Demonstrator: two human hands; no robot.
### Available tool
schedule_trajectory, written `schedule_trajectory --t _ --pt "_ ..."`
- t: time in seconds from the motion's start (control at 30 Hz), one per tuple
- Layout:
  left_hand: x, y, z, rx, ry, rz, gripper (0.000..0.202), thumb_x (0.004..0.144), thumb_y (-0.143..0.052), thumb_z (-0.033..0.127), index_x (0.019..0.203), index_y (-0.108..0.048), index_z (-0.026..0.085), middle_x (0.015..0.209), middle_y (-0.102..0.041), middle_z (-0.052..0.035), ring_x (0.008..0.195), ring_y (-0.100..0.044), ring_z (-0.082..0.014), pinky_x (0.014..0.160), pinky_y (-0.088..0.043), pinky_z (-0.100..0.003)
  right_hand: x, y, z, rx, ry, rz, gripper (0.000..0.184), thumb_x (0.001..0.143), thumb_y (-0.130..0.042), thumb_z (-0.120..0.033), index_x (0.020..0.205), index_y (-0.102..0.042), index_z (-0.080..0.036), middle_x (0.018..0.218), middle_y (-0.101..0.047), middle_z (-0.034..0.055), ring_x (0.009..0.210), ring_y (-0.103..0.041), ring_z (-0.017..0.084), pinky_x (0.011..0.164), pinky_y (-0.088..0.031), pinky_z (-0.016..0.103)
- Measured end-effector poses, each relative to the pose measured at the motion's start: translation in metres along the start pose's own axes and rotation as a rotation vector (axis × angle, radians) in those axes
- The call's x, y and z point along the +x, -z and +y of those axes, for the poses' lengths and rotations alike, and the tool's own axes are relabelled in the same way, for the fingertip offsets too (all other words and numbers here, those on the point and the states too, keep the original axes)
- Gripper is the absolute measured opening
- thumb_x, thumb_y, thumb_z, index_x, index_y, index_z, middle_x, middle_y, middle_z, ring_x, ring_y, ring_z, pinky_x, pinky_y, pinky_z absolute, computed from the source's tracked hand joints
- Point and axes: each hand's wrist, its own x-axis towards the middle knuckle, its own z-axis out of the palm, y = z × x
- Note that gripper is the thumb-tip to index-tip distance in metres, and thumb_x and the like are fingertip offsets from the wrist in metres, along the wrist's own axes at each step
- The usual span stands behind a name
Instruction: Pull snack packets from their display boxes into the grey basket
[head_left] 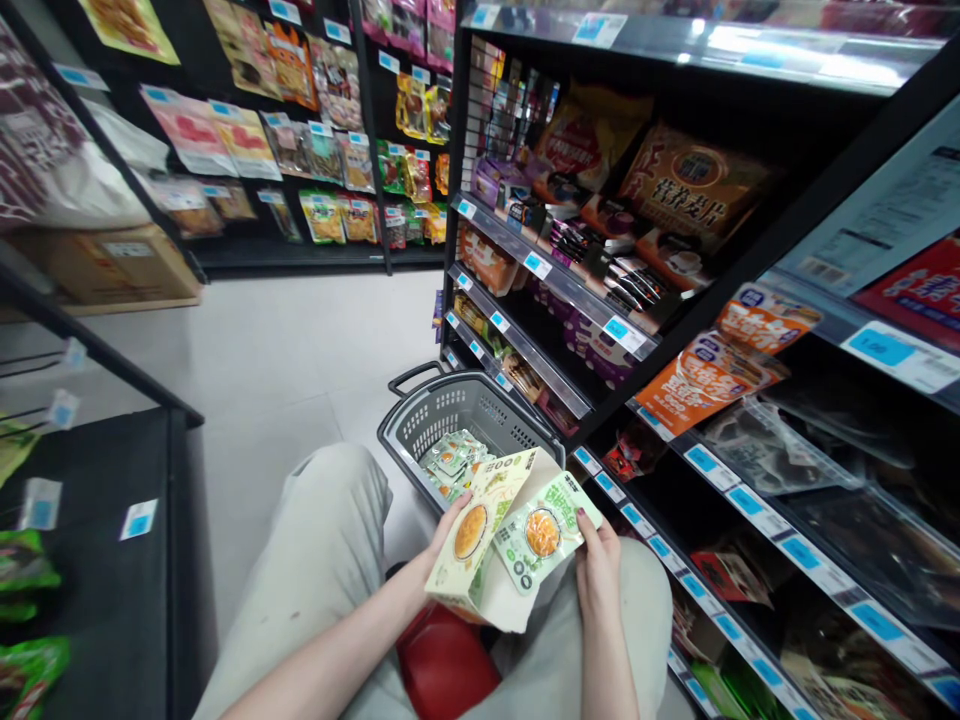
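Observation:
My left hand [442, 535] grips a cream snack box [480, 535] with a round orange picture, holding it by its left edge above my lap. My right hand [596, 560] pinches a green-and-white snack packet [544, 530] that sticks out of the box's open side. Both hands are closed on what they hold. Just beyond them on the floor stands a grey shopping basket [450, 405] with several similar green packets inside. I am seated low, with my pale trousers and a red stool [442, 665] under me.
Dark store shelves [551, 280] with blue price tags and packaged snacks rise on the right. A black low shelf [97, 560] stands at the left. Hanging snack bags cover the far wall [300, 130]. A cardboard box [112, 262] rests at far left on the pale floor.

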Motion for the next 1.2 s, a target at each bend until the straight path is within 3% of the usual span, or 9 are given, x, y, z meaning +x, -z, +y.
schedule_trajectory --t 0.47,0.97,1.2 --pt "-0.001 0.0 0.0 -0.051 0.012 0.003 0.064 0.086 -0.053 0.054 0.128 -0.059 0.006 0.106 -0.073 -0.0138 0.1 -0.07 -0.0255 0.094 -0.05 -0.032 -0.001 -0.002 -0.001 0.036 -0.026 0.004 0.042 0.048 -0.086 -0.039 0.081 -0.074 -0.016 0.086 -0.077 0.0071 0.076 -0.068 0.021 0.073 -0.054 0.032" --pt "-0.001 -0.012 -0.001 -0.053 -0.011 0.183 0.067 0.087 -0.054 0.053 0.131 -0.054 0.002 0.098 -0.075 -0.0152 0.088 -0.072 -0.0255 0.086 -0.054 -0.035 0.006 0.005 0.012 0.008 0.01 -0.037 0.047 0.056 -0.085 -0.045 0.09 -0.075 -0.014 0.085 -0.077 0.0095 0.078 -0.071 0.026 0.076 -0.056 0.038" --pt "-0.001 -0.01 -0.001 -0.065 -0.021 0.146 0.063 0.088 -0.054 0.05 0.131 -0.055 0.004 0.093 -0.075 -0.0135 0.089 -0.072 -0.026 0.089 -0.053 -0.037 0.004 0.003 0.006 -0.001 -0.013 -0.045 0.048 0.051 -0.086 -0.045 0.086 -0.075 -0.015 0.083 -0.076 0.0093 0.078 -0.07 0.027 0.076 -0.056 0.039"
